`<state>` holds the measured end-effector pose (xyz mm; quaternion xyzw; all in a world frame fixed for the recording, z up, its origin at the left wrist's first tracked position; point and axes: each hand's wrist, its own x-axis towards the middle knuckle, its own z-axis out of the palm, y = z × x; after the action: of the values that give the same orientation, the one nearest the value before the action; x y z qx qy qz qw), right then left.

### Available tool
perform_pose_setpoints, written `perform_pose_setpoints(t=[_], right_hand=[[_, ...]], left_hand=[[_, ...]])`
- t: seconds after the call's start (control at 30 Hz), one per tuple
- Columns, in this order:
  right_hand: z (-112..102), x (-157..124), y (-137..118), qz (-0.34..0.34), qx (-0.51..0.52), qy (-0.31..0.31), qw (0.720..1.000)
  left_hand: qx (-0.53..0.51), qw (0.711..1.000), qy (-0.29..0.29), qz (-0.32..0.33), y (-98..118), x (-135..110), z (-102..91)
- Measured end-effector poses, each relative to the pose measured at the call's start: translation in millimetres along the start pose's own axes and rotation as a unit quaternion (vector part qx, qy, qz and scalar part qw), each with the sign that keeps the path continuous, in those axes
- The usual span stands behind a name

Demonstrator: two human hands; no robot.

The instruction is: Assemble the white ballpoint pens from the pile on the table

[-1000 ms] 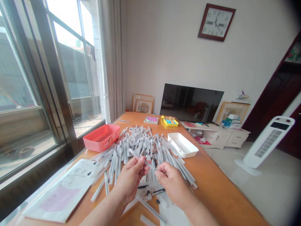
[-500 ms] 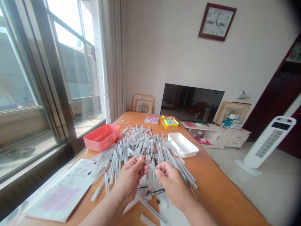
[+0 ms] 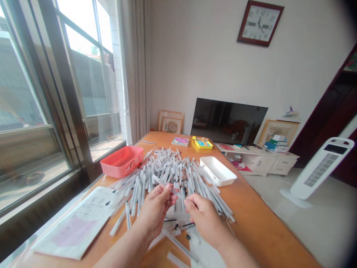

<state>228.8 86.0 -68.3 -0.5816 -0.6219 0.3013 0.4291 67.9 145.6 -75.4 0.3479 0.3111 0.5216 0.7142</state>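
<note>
My left hand pinches a translucent white pen barrel between thumb and fingers, its far end pointing up and to the left. At the near end of that barrel, the fingers of my right hand are closed; whatever small part they may cover is hidden. Under and beyond both hands spreads a large heap of similar pen barrels, some with black pieces among them. Below my hands lie a few loose barrels and a small black cap.
A red plastic box stands left of the heap, a white tray to its right. A booklet lies at the near left. Farther back on the table are a pen, a colourful book and a yellow box.
The camera view has shifted slightly. Both hands keep nearly the same grip on the pen barrel, with hardly any visible movement.
</note>
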Motion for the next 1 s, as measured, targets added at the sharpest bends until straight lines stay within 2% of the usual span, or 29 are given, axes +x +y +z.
perform_pose_setpoints(t=[0.13,0.3,0.5,0.7,0.83,1.0], right_hand=[[2,1,3,-0.026,-0.012,0.048,0.998],[0,0,3,-0.01,-0.011,0.007,1.0],[2,3,7,-0.067,-0.08,0.064,0.992],[2,3,6,-0.099,-0.155,0.072,0.98],[-2,4,8,-0.088,-0.182,0.08,0.976],[-6,6,13,-0.076,-0.193,0.073,0.976]], left_hand=[[-0.003,1.0,0.001,0.001,-1,0,0.2],[-0.001,1.0,0.006,0.001,-1,1,-0.6],[0.015,1.0,0.012,0.008,-4,-1,0.5],[0.014,0.998,0.063,0.005,-1,0,2.2],[0.005,0.996,0.092,0.009,2,1,0.7],[0.002,0.997,0.083,0.009,2,1,0.6]])
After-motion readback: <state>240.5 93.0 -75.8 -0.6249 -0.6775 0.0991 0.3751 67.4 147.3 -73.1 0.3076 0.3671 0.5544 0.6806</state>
